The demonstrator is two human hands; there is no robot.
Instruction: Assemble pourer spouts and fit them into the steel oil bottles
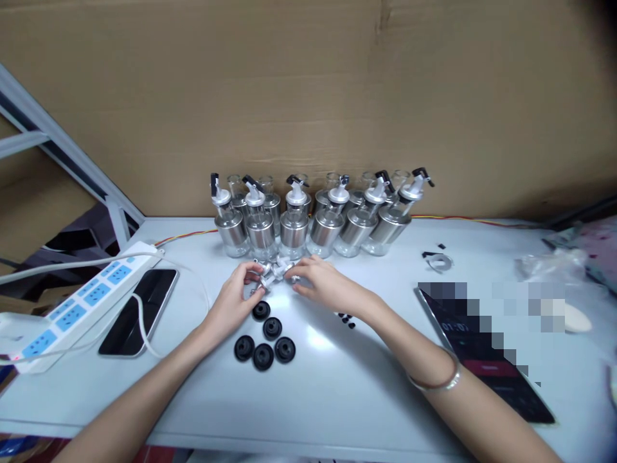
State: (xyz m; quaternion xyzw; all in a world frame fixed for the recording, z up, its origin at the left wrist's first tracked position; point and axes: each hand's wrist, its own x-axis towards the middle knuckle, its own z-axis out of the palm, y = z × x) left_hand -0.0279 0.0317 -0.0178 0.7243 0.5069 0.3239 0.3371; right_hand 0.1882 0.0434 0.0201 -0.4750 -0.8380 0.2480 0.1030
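My left hand and my right hand curve around a small pile of silver pourer spouts on the table. Thumb and fingers of each hand are apart, with the fingertips at the pile's left and right sides. Several black round stopper pieces lie just in front of the pile. Behind it stand several glass bottles with steel sleeves; those in the front row carry silver pourer tops with black flip caps.
A white power strip with cables and a dark phone lie on the left. Small black bits lie by my right forearm. A tablet is at right, near a clear ring-like piece. Cardboard rises behind.
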